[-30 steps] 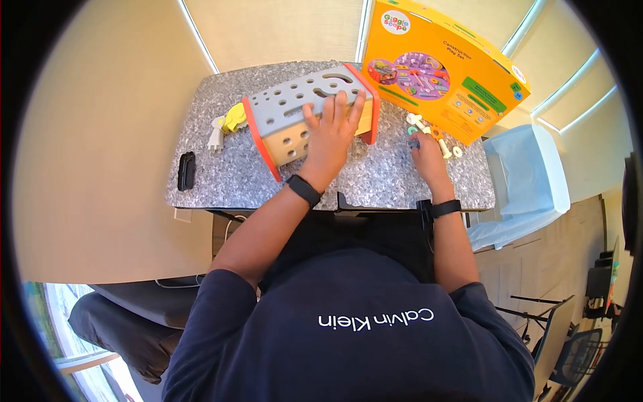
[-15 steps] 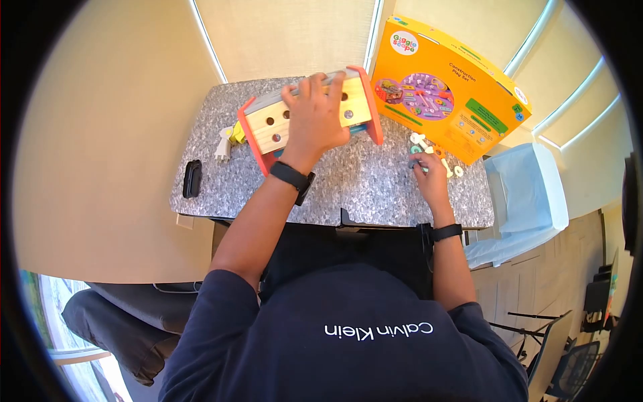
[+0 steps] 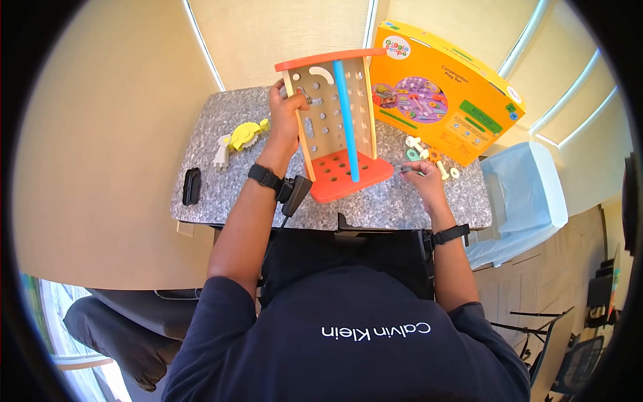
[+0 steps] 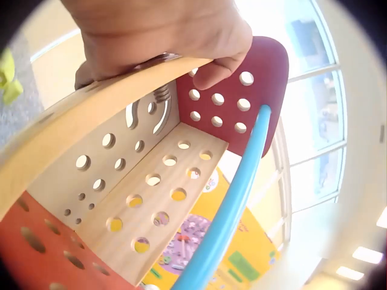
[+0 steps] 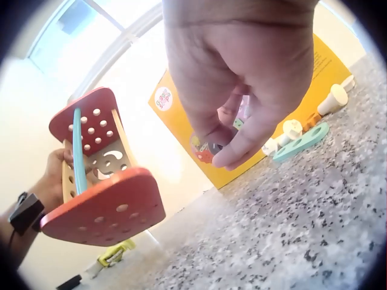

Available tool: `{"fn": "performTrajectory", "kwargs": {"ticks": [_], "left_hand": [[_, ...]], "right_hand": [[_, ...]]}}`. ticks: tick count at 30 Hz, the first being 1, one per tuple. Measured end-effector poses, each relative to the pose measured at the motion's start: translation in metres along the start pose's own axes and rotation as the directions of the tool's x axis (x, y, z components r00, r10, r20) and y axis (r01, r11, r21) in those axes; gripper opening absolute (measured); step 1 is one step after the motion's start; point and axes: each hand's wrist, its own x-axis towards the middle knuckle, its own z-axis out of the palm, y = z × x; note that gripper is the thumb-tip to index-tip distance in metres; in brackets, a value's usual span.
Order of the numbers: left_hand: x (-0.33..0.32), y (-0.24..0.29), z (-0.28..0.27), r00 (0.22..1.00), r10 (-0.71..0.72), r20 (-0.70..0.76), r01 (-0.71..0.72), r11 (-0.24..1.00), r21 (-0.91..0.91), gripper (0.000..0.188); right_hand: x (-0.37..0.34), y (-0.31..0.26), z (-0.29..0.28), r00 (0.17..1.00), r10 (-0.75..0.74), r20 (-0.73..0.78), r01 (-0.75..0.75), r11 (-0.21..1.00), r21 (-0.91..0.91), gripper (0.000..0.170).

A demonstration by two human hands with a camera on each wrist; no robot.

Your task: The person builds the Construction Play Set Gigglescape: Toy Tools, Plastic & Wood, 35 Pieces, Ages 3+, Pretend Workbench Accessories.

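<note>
Toy toolbox (image 4: 156, 200) runs off the left-wrist view's lower left.

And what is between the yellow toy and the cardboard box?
In the head view, the left hand and the wooden toolbox it holds appear between them.

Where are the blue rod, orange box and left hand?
Blue rod (image 3: 346, 120), head view: middle of its length.
Orange box (image 3: 450, 95), head view: printed face.
Left hand (image 3: 284, 120), head view: middle of the hand.

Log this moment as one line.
left grip: holds toolbox by panel edge | right grip: pinches grey piece | table: white bolts near orange box, yellow toy at left
</note>
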Motion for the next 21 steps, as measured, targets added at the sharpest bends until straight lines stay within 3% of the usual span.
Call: {"fn": "performTrajectory", "kwargs": {"ticks": [1, 3, 7, 9, 12, 19, 21], "left_hand": [[0.000, -0.003, -0.002, 1.000, 0.001, 0.002, -0.001, 1.000, -0.002, 0.068], [-0.001, -0.010, -0.008, 0.987, -0.112, 0.116, 0.127, 0.984, -0.127, 0.062], [-0.018, -0.008, 0.006, 0.986, -0.164, 0.026, 0.166, 0.977, -0.135, 0.049], [-0.021, -0.012, 0.006, 0.985, -0.156, 0.073, 0.164, 0.978, -0.127, 0.043], [-0.031, -0.004, 0.015, 0.978, -0.181, 0.105, 0.188, 0.981, -0.056, 0.040], [-0.032, -0.015, 0.016, 0.968, -0.219, 0.120, 0.218, 0.976, 0.022, 0.060], [-0.033, -0.018, 0.016, 0.967, -0.240, 0.086, 0.238, 0.971, 0.026, 0.061]], "right_hand": [[0.000, 0.001, -0.001, 1.000, -0.002, -0.002, 0.002, 1.000, -0.001, 0.016], [-0.001, 0.002, -0.002, 0.999, -0.036, 0.026, 0.035, 0.999, 0.027, 0.019], [-0.011, -0.020, -0.002, 0.999, -0.013, -0.036, 0.018, 0.991, 0.132, 0.023], [-0.008, -0.019, -0.011, 0.975, -0.203, -0.090, 0.211, 0.972, 0.100, 0.022], [-0.011, -0.042, -0.021, 0.966, -0.248, -0.069, 0.247, 0.969, -0.027, 0.020], [-0.032, -0.097, 0.002, 0.962, -0.273, 0.033, 0.265, 0.952, 0.152, 0.021], [-0.030, -0.100, 0.006, 0.980, -0.145, 0.135, 0.110, 0.965, 0.237, 0.023]]}}
